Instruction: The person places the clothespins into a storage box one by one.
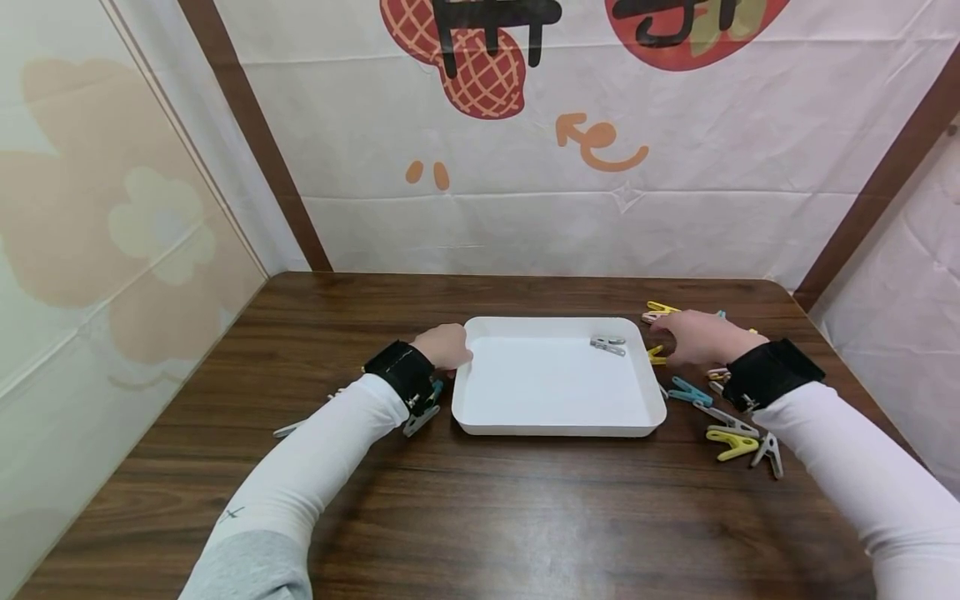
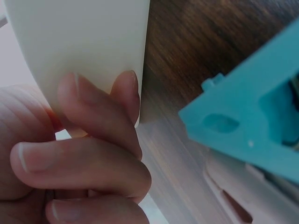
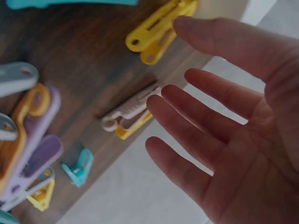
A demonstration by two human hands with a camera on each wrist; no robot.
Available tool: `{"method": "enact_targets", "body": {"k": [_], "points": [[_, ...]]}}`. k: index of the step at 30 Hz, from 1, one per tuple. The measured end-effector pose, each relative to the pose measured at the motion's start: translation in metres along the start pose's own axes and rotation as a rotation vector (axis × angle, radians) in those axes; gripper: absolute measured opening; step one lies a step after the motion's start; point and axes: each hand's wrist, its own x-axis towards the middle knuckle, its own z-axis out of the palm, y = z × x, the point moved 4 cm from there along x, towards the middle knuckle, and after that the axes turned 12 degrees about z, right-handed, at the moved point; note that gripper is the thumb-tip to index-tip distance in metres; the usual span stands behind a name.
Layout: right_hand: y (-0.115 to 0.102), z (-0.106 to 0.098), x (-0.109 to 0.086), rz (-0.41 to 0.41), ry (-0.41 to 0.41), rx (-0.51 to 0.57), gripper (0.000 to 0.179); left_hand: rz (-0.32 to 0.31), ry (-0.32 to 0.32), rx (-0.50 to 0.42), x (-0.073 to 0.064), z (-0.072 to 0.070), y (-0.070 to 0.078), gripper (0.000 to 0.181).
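Nearest me, broad worktop (image 1: pixel 540 508) runs up to the front edge of the white tray (image 1: pixel 525 392). My left grip (image 1: pixel 442 346) pinches its left wall, fingers curled; my right grip (image 1: pixel 697 337), released, fingers apart, hangs over clothespins (image 1: pixel 744 442) right of it. One grey clothespin (image 1: pixel 609 347) lies inside, toward the far right corner.

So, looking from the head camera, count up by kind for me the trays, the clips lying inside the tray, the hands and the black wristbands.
White tray: 1
Grey clip inside it: 1
Hands: 2, left hand and right hand
Black wristbands: 2, left wristband and right wristband
Total: 6
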Motion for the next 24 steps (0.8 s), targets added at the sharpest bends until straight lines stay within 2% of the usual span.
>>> {"method": "enact_targets", "body": {"k": [3, 7, 14, 24], "points": [[0.002, 0.007, 0.001, 0.001, -0.049, 0.04, 0.055, 0.001, 0.003, 0.011, -0.001, 0.0, 0.001, 0.022], [0.002, 0.012, 0.004, 0.001, -0.064, 0.046, 0.054, 0.005, 0.001, 0.028, -0.002, 0.0, 0.002, 0.021], [0.001, 0.018, 0.012, -0.011, -0.046, -0.01, 0.044, -0.012, -0.013, 0.033, -0.003, -0.001, 0.004, 0.021], [0.001, 0.021, 0.017, -0.022, -0.007, -0.041, 0.026, -0.014, -0.014, 0.042, 0.001, 0.001, -0.001, 0.022]]}}
